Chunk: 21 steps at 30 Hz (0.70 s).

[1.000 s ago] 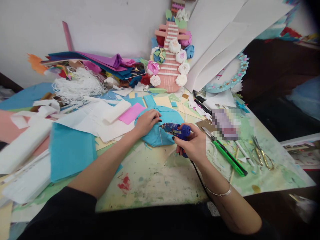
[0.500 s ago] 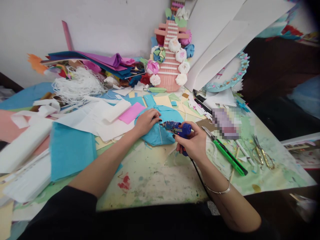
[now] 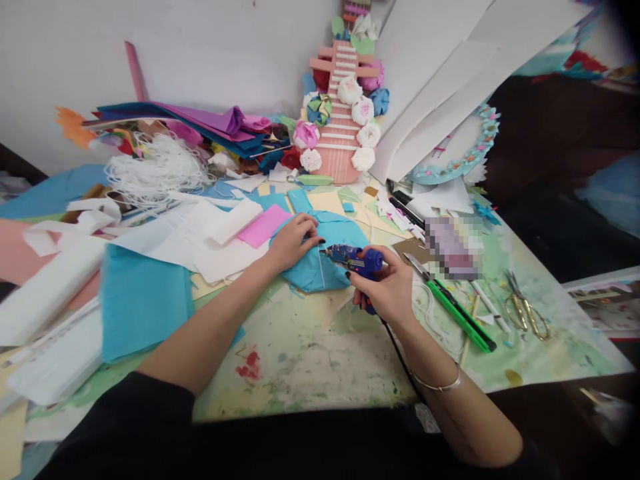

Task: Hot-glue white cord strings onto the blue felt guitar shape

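A round piece wrapped in blue crepe paper point(image 3: 306, 272) lies on the table in front of me. Down its face runs a thin white string point(image 3: 323, 270). My left hand point(image 3: 296, 241) rests on the blue piece, fingers bent and pinched at the string's upper end. In my right hand point(image 3: 387, 287) is a blue glue gun point(image 3: 367, 261), gripped by its handle, with a small red light on its side. The gun's nozzle points left, close by the string and my left fingertips; whether it touches the paper I cannot tell. A black cord trails from the handle.
Right of my hand lie a green utility knife point(image 3: 460, 313), gold-handled scissors point(image 3: 527, 307) and a white pen point(image 3: 490, 305). Folded blue paper point(image 3: 145, 303) and white sheets cover the left side. Behind stand a pink paper guitar with flowers point(image 3: 340, 143) and a tangle of white string point(image 3: 155, 163).
The glue gun's nozzle has shifted very slightly down along the string. My left fingertips have moved slightly; both hands keep nearly the same place.
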{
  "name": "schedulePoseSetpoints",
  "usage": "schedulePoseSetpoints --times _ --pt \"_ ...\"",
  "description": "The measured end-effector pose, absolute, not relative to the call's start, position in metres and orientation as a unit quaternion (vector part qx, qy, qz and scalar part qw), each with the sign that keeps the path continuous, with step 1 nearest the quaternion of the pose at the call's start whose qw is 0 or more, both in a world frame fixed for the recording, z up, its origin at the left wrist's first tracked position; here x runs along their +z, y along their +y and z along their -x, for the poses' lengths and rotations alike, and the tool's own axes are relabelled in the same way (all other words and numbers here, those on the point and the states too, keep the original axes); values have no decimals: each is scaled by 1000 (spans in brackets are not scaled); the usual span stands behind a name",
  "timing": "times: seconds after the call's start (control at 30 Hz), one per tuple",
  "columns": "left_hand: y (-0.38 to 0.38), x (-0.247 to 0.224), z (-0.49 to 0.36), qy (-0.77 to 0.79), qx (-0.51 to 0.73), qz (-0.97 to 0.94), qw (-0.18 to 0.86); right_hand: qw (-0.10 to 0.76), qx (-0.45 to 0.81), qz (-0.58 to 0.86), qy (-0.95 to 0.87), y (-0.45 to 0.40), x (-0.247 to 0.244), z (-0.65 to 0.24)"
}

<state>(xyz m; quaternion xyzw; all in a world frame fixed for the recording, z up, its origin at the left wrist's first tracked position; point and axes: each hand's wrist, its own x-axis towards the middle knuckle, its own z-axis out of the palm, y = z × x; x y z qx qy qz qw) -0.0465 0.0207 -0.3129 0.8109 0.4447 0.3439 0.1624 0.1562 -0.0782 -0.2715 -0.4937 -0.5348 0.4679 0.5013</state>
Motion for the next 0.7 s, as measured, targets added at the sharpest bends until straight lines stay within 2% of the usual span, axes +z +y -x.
schedulePoseSetpoints --times 0.7 --pt "26 -316 53 421 355 -816 173 497 476 499 -527 -83 -273 -160"
